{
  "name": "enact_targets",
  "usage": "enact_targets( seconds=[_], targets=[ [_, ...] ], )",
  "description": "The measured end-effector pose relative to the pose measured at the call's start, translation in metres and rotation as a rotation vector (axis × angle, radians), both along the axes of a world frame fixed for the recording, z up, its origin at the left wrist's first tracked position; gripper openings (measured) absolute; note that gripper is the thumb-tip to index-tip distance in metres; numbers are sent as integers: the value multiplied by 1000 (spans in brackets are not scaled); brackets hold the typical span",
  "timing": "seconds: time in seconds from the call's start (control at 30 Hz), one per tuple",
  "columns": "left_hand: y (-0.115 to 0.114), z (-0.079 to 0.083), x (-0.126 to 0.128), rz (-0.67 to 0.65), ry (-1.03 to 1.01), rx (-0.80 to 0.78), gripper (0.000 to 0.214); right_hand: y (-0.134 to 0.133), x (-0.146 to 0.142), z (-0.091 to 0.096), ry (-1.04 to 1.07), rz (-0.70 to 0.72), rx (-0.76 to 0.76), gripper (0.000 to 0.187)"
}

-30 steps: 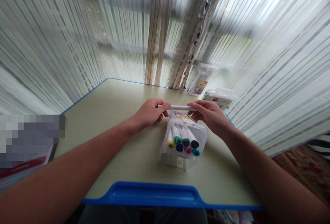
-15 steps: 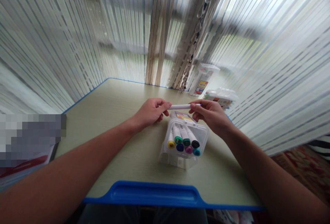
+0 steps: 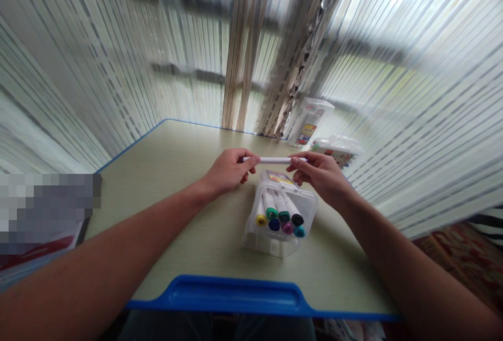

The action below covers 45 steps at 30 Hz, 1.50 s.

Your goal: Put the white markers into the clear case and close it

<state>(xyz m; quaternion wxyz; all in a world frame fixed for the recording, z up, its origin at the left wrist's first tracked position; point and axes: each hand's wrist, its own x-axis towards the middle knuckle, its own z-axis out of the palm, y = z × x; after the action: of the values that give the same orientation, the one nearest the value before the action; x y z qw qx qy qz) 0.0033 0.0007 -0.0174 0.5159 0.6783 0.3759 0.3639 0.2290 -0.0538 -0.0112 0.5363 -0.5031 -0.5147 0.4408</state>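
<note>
A white marker [image 3: 273, 160] is held level above the desk, one end pinched in my left hand [image 3: 230, 169], the other in my right hand [image 3: 320, 173]. Both hands have their fingers curled round its ends. Just below them lies a clear plastic marker case [image 3: 281, 215] on its side, open towards me. Several markers with coloured caps (yellow, green, blue, purple, black, teal) show inside it.
The pale green desk [image 3: 184, 173] has a blue rim and a blue pen trough [image 3: 236, 296] at its near edge. Two more clear marker boxes [image 3: 308, 121] [image 3: 336, 148] stand at the back right. Striped curtains hang close behind. A blurred-out item lies at the left.
The marker has risen slightly and sits level between both hands. My hands have hardly shifted.
</note>
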Motion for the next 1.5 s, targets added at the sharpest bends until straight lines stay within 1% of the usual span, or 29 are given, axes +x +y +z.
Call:
enact_targets(
  seconds=[0.23,0.43,0.57,0.67,0.77,0.87,1.0,1.1,1.4,1.5],
  targets=[
    [3,-4,0,-10,-21,5,24,0,0,0,1,2,-1,31],
    [2,-3,-1,-11,-9,7,32,-1,-1,2,-11,1,3,33],
    [1,-2,-1,2,5,-33,34,-2,-2,3,-26,8,10,36],
    [1,-1,0,15,7,-56,35,-2,-2,3,-36,21,13,34],
    [1,-1,0,13,9,-41,37,-2,-2,2,-42,27,16,33],
    [1,-1,-1,8,-10,-17,35,-1,-1,2,-45,10,12,32],
    [0,2,-1,23,-53,-16,19,-1,-1,1,-49,-15,9,33],
    [-1,2,-1,34,-73,-24,14,-1,-1,2,-52,-15,5,34],
    [1,1,-1,17,-95,-4,20,-2,-3,4,-51,-35,-31,41],
    [1,1,-1,26,-87,8,27,-2,-2,3,-37,-23,-14,40]
  ],
)
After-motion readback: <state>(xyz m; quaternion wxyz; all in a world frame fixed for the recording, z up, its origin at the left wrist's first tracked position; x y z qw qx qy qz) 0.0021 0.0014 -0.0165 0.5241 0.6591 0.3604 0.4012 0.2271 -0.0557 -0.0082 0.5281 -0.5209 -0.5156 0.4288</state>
